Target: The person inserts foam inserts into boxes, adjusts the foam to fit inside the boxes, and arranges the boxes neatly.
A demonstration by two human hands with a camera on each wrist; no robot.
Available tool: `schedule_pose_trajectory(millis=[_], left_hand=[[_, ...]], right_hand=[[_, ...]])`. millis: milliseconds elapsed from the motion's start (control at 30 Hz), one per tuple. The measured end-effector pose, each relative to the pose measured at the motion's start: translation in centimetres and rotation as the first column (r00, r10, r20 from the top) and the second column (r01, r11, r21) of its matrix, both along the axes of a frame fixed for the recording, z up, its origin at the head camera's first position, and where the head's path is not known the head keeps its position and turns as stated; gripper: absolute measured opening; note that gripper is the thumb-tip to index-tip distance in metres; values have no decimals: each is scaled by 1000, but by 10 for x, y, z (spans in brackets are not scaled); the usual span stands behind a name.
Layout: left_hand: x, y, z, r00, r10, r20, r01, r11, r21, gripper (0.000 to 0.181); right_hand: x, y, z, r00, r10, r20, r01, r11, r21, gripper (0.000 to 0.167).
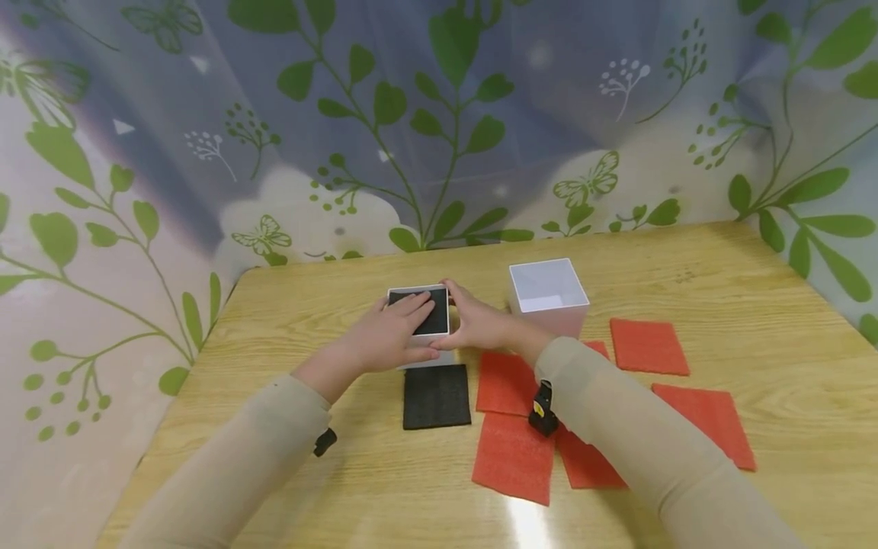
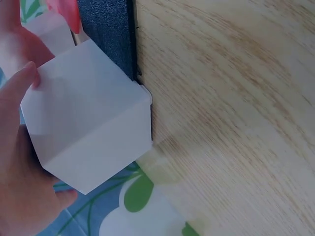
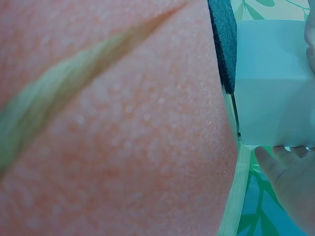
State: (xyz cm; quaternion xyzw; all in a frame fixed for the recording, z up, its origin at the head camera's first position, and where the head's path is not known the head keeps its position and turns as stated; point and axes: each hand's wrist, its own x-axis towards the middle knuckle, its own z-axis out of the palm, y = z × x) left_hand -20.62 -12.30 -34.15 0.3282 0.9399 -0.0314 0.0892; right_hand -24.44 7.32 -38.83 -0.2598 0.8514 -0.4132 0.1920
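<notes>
A white square box (image 1: 429, 340) (image 2: 83, 103) (image 3: 275, 108) stands left of the table's middle, a black square (image 1: 440, 309) inside its top. My left hand (image 1: 387, 335) (image 2: 24, 182) lies over the box with straight fingers resting on that black square, its thumb at the near side. From the right, my right hand (image 1: 476, 319) (image 3: 290, 187) grips the box, thumb at the near corner and a finger at the far one. Another black square (image 1: 437, 396) lies flat just in front of the box.
To the right stands a pink box (image 1: 549, 320) with an open top and white inside. Several red squares (image 1: 648, 347) lie around it and in front, some overlapping under the right forearm. A patterned curtain (image 1: 425, 114) hangs behind the wooden table (image 1: 343, 473).
</notes>
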Motion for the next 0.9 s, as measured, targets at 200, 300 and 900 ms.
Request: schedule_pose_trajectory(millis=[200,300,900], left_hand=[[2,0,2,1000,-13,-11,13,1000,-4,80],[2,1,1,999,-27,-25,27,1000,-8,78],[5,8,-4,995,-45,-89,43,999,-30,78]], right_hand=[[0,0,1,1000,7,7,-7,1000,-11,113],[0,1,0,1000,7,17,-7,1000,-29,113],[2,1,2,998,12,66,-8,998,-58,114]])
